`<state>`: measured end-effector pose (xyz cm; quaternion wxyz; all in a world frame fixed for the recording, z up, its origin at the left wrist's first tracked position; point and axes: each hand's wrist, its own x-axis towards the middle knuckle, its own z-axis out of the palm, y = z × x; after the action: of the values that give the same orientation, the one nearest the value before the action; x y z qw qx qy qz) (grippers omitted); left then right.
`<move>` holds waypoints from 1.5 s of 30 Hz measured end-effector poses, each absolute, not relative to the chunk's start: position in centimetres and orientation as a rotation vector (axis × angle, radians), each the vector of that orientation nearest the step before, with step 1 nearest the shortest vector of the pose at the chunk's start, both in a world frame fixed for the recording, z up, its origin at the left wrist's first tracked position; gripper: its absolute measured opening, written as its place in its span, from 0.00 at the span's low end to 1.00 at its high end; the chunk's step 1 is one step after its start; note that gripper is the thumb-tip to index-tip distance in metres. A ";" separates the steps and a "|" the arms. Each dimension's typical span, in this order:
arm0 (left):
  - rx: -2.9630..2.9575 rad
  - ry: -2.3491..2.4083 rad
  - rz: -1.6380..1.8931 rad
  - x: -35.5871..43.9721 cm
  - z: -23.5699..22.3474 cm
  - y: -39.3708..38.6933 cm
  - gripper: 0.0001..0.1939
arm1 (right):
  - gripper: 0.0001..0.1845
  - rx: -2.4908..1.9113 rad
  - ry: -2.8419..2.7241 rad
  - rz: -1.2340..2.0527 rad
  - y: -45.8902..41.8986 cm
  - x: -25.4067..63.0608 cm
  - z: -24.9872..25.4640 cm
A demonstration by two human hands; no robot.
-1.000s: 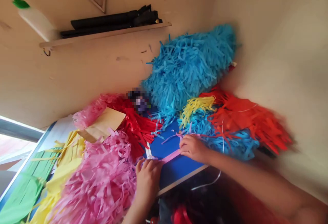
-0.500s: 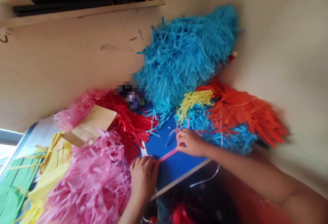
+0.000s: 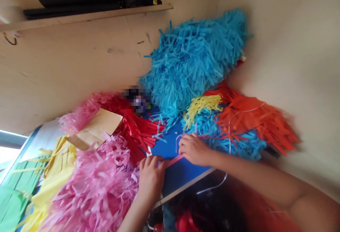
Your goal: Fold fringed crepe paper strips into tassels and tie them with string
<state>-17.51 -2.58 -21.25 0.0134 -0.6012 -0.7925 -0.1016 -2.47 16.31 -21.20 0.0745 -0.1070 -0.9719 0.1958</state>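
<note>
A narrow strip of pink paper (image 3: 175, 159) stretches between my two hands, low over the blue tabletop (image 3: 180, 177). My left hand (image 3: 151, 172) is closed on its left end, close to the table's front edge. At the right end, my right hand (image 3: 193, 149) grips the strip with its fingers bent together. Thin lilac paper shreds (image 3: 196, 129) lie just behind my right hand. A heap of fringed pink paper (image 3: 98, 189) sits directly left of my left hand. My fingertips are partly hidden by the hands themselves.
Fringed blue paper (image 3: 196, 58) is piled high against the wall corner. Orange fringe (image 3: 255, 118) and yellow fringe (image 3: 203, 106) lie at right, red fringe (image 3: 140, 129) behind the hands. Left are a brown paper piece (image 3: 98, 127) and green paper (image 3: 16, 200). A white cord (image 3: 229, 133) hangs at right.
My right hand has moved slightly left and turned over more, so less of the pink strip shows between the hands. My left hand has shifted slightly up and right. The camera view has tilted a little.
</note>
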 end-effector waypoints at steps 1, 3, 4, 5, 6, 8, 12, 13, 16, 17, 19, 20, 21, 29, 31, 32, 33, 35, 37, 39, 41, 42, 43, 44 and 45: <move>-1.945 -2.357 -0.295 -17.4 -21.3 -2.7 0.15 | 0.06 -0.235 -2.928 0.503 16.0 -2.3 -21.0; -2.016 -2.216 -0.248 -17.1 -21.5 -2.8 0.17 | 0.06 -0.058 -2.917 0.318 15.6 -2.0 -21.1; -2.019 -2.191 -0.233 -16.8 -21.5 -2.8 0.16 | 0.07 0.023 -2.898 0.230 15.4 -1.9 -21.3; -2.012 -2.181 -0.221 -16.6 -21.5 -2.7 0.14 | 0.08 0.093 -2.877 0.157 15.4 -1.9 -21.5; -2.004 -2.178 -0.217 -16.3 -21.5 -2.5 0.12 | 0.10 0.156 -2.855 0.094 15.4 -2.0 -21.8; -1.974 -2.181 -0.222 -15.8 -21.5 -2.2 0.08 | 0.13 0.218 -2.822 0.034 15.6 -2.4 -22.4; -1.917 -2.156 -0.245 -15.6 -21.4 -1.5 0.07 | 0.07 0.097 -2.797 0.215 15.8 -3.0 -22.6; -1.904 -2.147 -0.256 -15.6 -21.5 -1.4 0.07 | 0.06 0.045 -2.787 0.249 15.6 -3.0 -22.4; -1.868 -2.125 -0.302 -15.6 -21.7 -1.4 0.07 | 0.03 -0.035 -2.746 0.208 14.5 -3.0 -22.0; -1.864 -2.118 -0.318 -15.6 -21.8 -1.5 0.07 | 0.03 -0.024 -2.726 0.151 14.1 -2.9 -22.1; -1.870 -2.102 -0.354 -15.5 -22.2 -1.7 0.07 | 0.07 0.042 -2.678 0.017 13.5 -2.8 -22.5; -1.882 -2.091 -0.374 -15.6 -22.5 -1.9 0.08 | 0.11 0.078 -2.643 -0.040 13.4 -2.7 -22.7; -1.897 -2.078 -0.396 -15.7 -22.8 -2.1 0.08 | 0.13 0.112 -2.605 -0.078 13.4 -2.5 -23.1; -1.992 -2.032 -0.635 -17.4 -24.8 -4.2 0.12 | 0.12 0.095 -2.565 0.028 15.6 -1.0 -24.6; -1.980 -2.066 -0.699 -17.8 -25.0 -4.4 0.12 | 0.08 0.023 -2.632 0.242 16.0 -0.8 -24.6; -1.969 -2.094 -0.727 -17.9 -25.1 -4.5 0.12 | 0.07 -0.022 -2.665 0.362 16.3 -0.8 -24.6; -1.954 -2.128 -0.753 -18.1 -25.1 -4.5 0.12 | 0.05 -0.066 -2.692 0.469 16.5 -0.8 -24.6; -1.924 -2.200 -0.792 -18.2 -25.2 -4.6 0.13 | 0.05 -0.134 -2.724 0.584 17.0 -1.0 -24.6; -1.893 -2.259 -0.820 -18.3 -25.1 -4.6 0.14 | 0.06 -0.171 -2.744 0.643 17.5 -1.2 -24.4; -1.870 -2.301 -0.839 -18.3 -25.1 -4.7 0.16 | 0.06 -0.200 -2.768 0.701 17.7 -1.3 -24.1; -1.855 -2.334 -0.845 -18.3 -25.1 -4.8 0.16 | 0.05 -0.225 -2.794 0.735 17.7 -1.4 -23.7; -1.848 -2.351 -0.842 -18.2 -25.1 -4.8 0.16 | 0.05 -0.241 -2.807 0.744 17.6 -1.4 -23.5; -1.841 -2.369 -0.835 -18.1 -25.1 -4.8 0.16 | 0.05 -0.258 -2.820 0.749 17.5 -1.4 -23.3; -1.833 -2.388 -0.824 -18.0 -25.1 -4.7 0.15 | 0.05 -0.277 -2.834 0.753 17.5 -1.4 -23.1; -1.828 -2.406 -0.811 -17.9 -25.0 -4.7 0.14 | 0.05 -0.297 -2.849 0.754 17.4 -1.5 -23.0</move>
<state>-17.89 -4.68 -24.99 0.0068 -0.5842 -0.7691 -0.2591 -1.47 17.37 -22.98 0.0897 -0.0997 -0.9580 0.2535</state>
